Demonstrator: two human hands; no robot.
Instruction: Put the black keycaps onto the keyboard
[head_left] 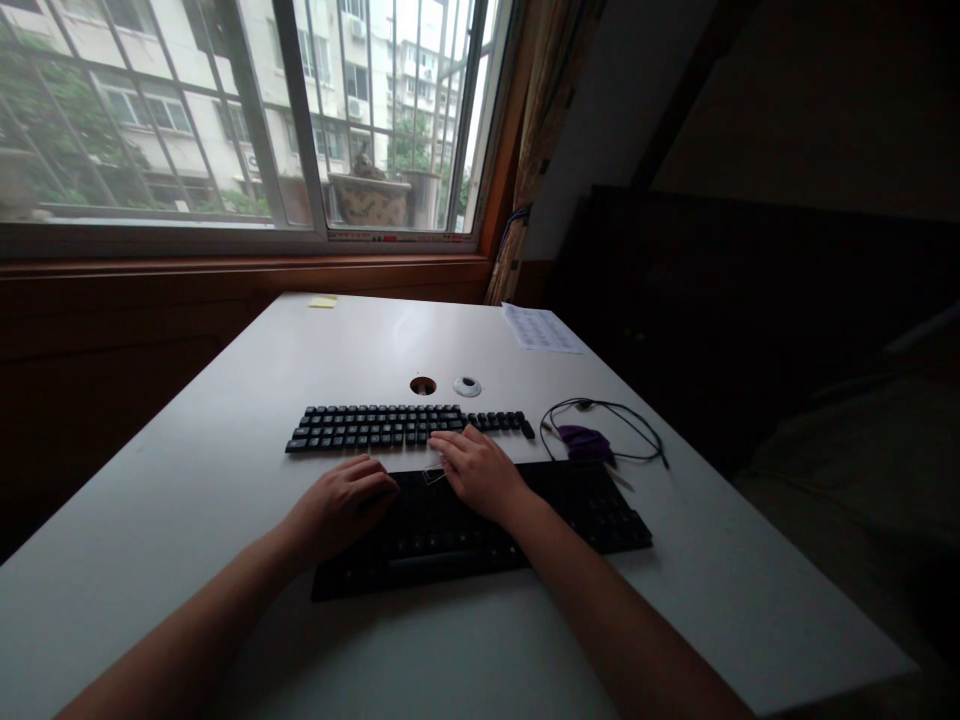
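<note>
A black keyboard (450, 545) lies on the white table, slightly slanted; its keys look mostly bare of caps, though the surface is dark. At its upper left end, my left hand (345, 500) is closed with bent fingers over the edge; the thumb is hidden. My right hand (480, 470) is over the upper middle of the keyboard, fingers pinched together on a small wire keycap puller (433, 475) whose thin loops stick out below. Behind the keyboard, black keycaps (375, 428) stand in neat rows, close to my right fingertips.
A purple cloth (585, 443) and a coiled black cable (652, 425) lie right of the keycaps. Farther back are a cable hole (423, 386), a white round cover (467, 386), printed paper (544, 328) and a yellow note (323, 301). A barred window (315, 120) is beyond the table (172, 480).
</note>
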